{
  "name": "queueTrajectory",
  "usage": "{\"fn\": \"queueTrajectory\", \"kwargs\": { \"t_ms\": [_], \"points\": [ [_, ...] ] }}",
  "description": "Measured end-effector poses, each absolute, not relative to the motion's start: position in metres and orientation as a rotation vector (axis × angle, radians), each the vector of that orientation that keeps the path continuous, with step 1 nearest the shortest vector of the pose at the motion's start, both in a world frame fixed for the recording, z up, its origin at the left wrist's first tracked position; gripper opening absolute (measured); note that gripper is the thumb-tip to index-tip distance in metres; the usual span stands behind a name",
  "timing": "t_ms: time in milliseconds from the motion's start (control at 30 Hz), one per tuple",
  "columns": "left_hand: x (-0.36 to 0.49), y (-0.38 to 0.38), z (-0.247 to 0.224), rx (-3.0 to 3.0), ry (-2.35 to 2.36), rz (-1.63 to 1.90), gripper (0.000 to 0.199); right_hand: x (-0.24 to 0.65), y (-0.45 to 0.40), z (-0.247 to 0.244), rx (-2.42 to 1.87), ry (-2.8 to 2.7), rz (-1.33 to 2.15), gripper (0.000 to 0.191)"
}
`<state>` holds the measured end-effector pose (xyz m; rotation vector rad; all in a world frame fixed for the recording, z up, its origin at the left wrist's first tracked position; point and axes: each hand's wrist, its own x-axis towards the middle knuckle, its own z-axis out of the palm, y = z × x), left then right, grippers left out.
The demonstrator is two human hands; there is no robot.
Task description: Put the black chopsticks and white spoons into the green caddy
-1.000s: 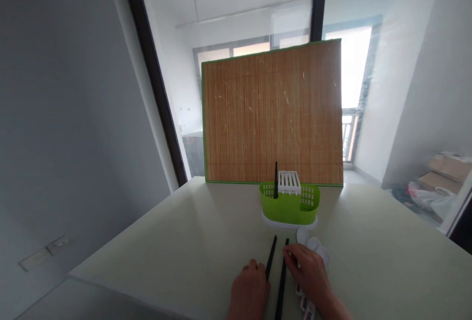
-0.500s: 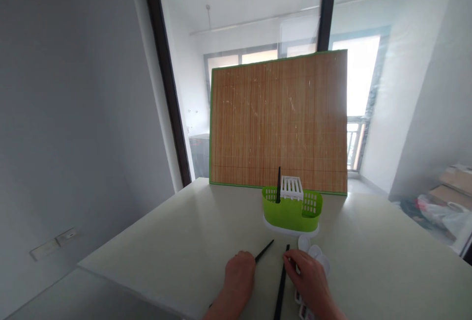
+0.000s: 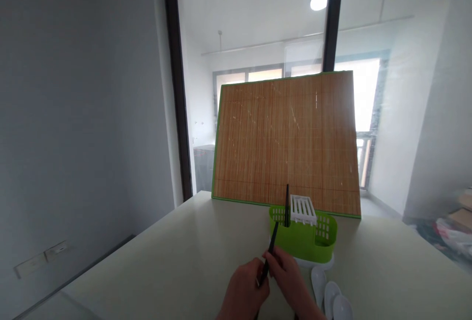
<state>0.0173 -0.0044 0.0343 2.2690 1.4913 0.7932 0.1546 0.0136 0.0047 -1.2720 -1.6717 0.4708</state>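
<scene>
Black chopsticks (image 3: pixel 273 239) slant up between my two hands, their upper ends in front of the green basket; I cannot tell how many are in the bundle. My left hand (image 3: pixel 246 284) is closed around the lower part. Higher up, the fingers of my right hand (image 3: pixel 285 273) pinch the same dark shafts. Just beyond them stands a green utensil basket (image 3: pixel 300 244) on a white base, with a white slotted piece (image 3: pixel 303 209) on top. Another dark chopstick or two (image 3: pixel 286 202) stand upright in its left compartment.
Several white spoons (image 3: pixel 332 294) lie on the pale table (image 3: pixel 177 266), right of my right hand. At the back a bamboo mat (image 3: pixel 287 143) with green edging leans upright before the glass. Bags and boxes (image 3: pixel 457 231) sit beyond the table at right.
My hands have come together, raising the chopsticks off the table into one bundle; before, each hand was at a separate chopstick. The view has tilted upward.
</scene>
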Motion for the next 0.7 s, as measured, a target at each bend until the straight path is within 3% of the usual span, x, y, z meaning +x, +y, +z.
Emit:
{"fn": "queueTrajectory", "kwargs": {
  "t_ms": [233,500,700],
  "points": [
    [0.014,0.021,0.033,1.843,0.918,1.02,0.017,0.171,-0.004,0.052,-1.013,-1.964,0.231,0.02],
    [0.018,0.028,0.002,1.712,0.89,0.933,0.021,0.177,-0.004,0.027,-0.964,-2.074,0.061,0.024],
    [0.003,0.039,0.048,1.892,0.975,1.034,0.019,0.203,-0.011,0.014,-1.004,-1.976,0.027,0.02]
  ]
}}
